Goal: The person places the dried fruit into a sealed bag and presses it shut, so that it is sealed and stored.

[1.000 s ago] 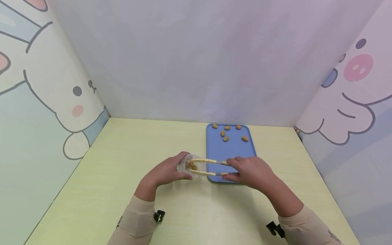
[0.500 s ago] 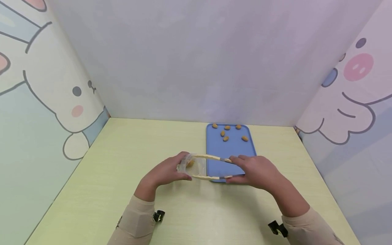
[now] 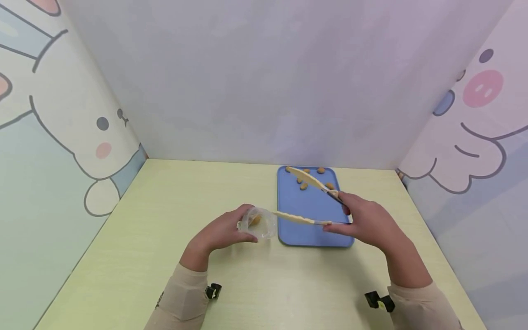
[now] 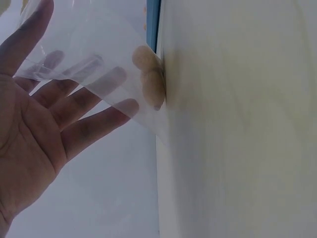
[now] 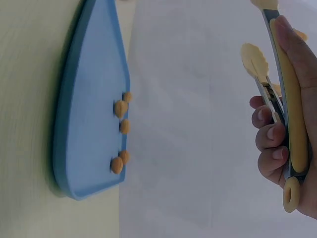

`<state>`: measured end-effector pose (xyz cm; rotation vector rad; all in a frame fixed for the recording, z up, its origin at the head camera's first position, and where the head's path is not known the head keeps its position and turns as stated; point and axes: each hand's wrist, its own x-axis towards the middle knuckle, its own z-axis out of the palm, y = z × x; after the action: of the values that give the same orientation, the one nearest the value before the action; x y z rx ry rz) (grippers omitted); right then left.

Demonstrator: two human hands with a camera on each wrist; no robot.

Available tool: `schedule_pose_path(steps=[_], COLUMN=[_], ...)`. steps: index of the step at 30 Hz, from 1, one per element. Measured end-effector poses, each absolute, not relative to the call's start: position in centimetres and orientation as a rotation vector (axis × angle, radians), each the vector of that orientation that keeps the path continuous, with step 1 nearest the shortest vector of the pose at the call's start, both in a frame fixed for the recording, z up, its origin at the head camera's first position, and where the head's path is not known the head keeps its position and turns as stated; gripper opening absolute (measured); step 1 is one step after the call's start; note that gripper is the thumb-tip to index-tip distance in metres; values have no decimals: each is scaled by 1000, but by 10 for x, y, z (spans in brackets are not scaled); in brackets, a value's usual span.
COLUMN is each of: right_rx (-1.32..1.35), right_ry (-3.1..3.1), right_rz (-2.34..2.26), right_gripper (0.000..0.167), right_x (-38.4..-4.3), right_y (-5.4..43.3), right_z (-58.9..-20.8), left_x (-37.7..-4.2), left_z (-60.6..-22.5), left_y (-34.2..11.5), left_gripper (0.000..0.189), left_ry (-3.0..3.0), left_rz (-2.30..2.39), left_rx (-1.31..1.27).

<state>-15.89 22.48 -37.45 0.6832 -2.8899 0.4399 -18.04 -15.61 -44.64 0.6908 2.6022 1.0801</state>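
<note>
Left of the tray [image 3: 307, 236] of 6 nuts [image 3: 304, 186], your left grip [image 3: 226, 230] holds a cup [image 3: 266, 224]; your right grip [image 3: 373, 222] clasps tongs [image 3: 297, 218] above the tray.

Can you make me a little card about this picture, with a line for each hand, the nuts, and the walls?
Left hand: holds a clear cup
Right hand: holds yellow tongs, spread apart, with nothing between the tips
Tray: blue, on the table
Nuts on tray: six visible, brown
Nuts in cup: two visible
Walls: cartoon rabbit, cartoon pig
</note>
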Motion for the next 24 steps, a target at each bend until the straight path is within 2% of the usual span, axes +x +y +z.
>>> schedule_pose_path(steps=[8, 24], right_rx=[478, 262], right_ry=[-2856, -2711], right_rz=[491, 681], right_gripper=[58, 54], right_x=[-169, -177], right_y=[246, 257], right_z=[-384, -403], left_x=[-181, -182], left_z=[-446, -448], left_y=[-157, -157], left_gripper=[76, 73], left_ry=[2605, 2607], left_rz=[1076, 1082], left_rx=[698, 709])
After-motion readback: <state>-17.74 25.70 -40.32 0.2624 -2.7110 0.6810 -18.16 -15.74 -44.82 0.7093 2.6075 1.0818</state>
